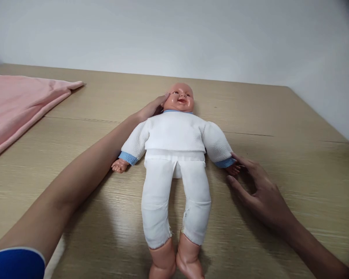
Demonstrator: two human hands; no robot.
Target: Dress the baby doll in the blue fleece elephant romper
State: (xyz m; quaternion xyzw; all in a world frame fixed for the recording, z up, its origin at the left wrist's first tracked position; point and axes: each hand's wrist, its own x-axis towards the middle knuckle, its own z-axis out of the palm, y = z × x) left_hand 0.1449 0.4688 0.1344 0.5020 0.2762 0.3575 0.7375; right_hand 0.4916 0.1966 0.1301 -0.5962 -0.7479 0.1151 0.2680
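Observation:
A baby doll lies on its back on the wooden table, head away from me and bare feet toward me. It wears a white fleece top with blue cuffs and white cloth legs. My left hand cups the side of the doll's head, thumb by its temple; the other fingers are mostly hidden behind the head. Beside the doll's arm on the right, my right hand has thumb and fingers apart around the doll's small hand. A fingertip meets the blue cuff.
A pink cloth is spread over the table's left side, one corner pointing toward the middle. The light wooden table has seams across it and ends at a pale wall behind.

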